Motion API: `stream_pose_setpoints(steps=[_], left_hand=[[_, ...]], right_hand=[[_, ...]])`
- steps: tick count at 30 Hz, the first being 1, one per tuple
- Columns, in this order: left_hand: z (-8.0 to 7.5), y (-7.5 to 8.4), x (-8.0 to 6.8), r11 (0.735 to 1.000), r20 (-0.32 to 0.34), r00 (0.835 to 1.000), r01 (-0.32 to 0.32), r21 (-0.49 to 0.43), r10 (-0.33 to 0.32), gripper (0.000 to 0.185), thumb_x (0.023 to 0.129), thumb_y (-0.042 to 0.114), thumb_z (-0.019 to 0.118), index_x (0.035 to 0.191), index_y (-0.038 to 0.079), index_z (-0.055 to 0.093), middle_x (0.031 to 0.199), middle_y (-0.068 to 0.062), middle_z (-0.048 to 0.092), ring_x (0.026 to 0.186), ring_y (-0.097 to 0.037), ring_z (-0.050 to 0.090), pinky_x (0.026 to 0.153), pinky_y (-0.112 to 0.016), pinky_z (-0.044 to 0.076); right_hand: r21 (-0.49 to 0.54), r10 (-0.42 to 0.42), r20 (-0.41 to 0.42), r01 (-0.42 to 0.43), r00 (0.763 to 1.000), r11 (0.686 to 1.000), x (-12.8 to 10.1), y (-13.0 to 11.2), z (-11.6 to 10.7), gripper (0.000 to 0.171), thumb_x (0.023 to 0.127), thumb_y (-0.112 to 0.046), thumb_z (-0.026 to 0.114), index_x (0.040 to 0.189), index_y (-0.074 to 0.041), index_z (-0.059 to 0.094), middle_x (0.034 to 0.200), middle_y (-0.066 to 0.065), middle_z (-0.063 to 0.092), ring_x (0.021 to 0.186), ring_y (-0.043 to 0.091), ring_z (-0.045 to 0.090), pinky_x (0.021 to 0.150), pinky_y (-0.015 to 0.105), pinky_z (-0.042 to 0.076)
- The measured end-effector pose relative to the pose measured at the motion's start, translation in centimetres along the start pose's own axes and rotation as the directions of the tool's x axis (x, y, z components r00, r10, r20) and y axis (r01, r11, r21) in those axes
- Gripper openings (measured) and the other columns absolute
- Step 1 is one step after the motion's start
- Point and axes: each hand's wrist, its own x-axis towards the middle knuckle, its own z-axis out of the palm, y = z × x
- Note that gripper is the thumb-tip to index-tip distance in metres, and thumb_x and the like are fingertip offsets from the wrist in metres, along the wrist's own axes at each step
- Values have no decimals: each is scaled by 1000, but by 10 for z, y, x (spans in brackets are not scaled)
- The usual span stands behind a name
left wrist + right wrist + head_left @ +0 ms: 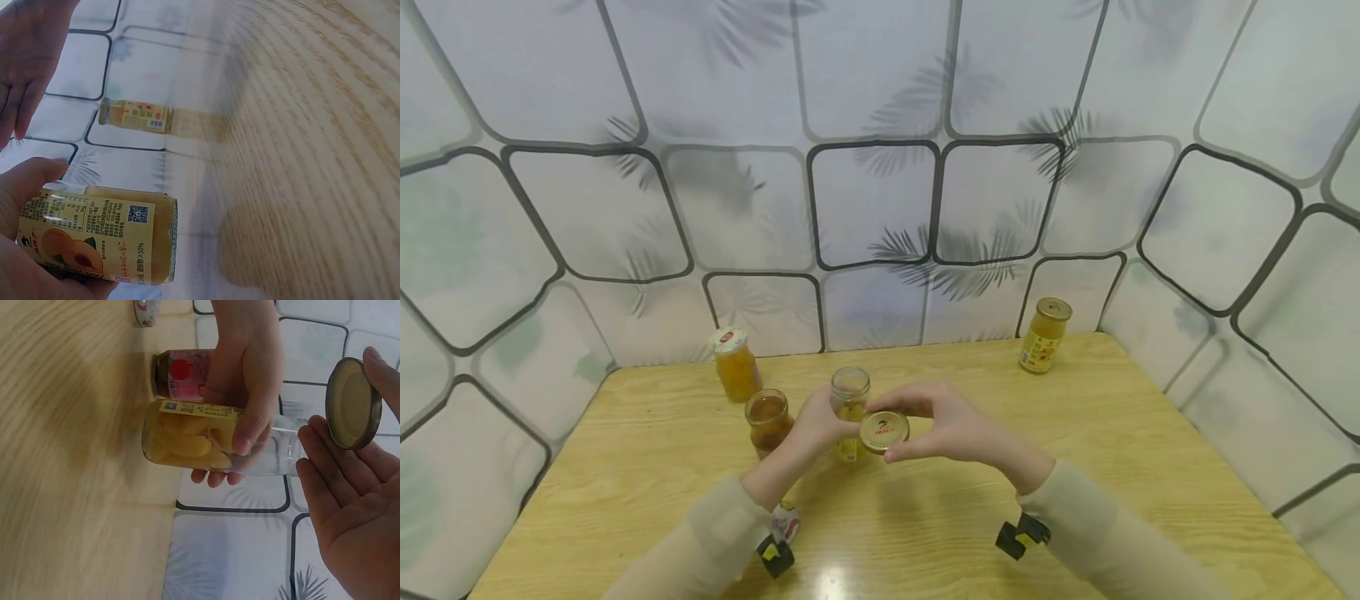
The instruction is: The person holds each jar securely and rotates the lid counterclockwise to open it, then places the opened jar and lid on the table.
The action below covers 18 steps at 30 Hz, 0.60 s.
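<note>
My left hand (816, 423) grips a glass jar of peaches (181, 437) round its side. The jar has a yellow label with peach pictures (81, 240); its mouth is uncovered, and pale yellow pieces sit in its lower part. Its base looks raised off the table. Just right of the jar's mouth, my right hand (946, 422) pinches a gold lid (883, 431) between thumb and fingers. The lid's inner side faces the right wrist camera. In that view, the right fingertips (306, 434) are close to the jar's rim; whether they touch it I cannot tell.
Left of the held jar stands an uncapped jar with dark contents (769, 423). Behind it is an orange-filled jar with a whitish lid (737, 373). A patterned lid (786, 522) lies by my left sleeve. At the back right stands a gold-capped yellow jar (1042, 337), near the patterned wall (880, 304).
</note>
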Motion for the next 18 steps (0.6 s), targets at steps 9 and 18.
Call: stream_pose_setpoints(steps=[9,18], left_hand=[[1,-6,3,1000,-5,1000,16,5,-16,50,82,-3,85,128,1,67,124,-17,75,127,-41,65,113,-57,52],[4,-13,2,998,9,999,53,-35,-53,51,83,4,89,128,1,67,128,-17,73,130,-40,63,114,-59,49]], right_hand=[[13,11,52,-12,999,1000,-2,11,13,55,86,-13,89,138,-8,69,137,9,73,131,22,67,117,31,49],[19,54,97,-56,994,998,-6,23,27,54,89,-17,87,138,-5,69,141,9,71,135,25,65,119,31,47]])
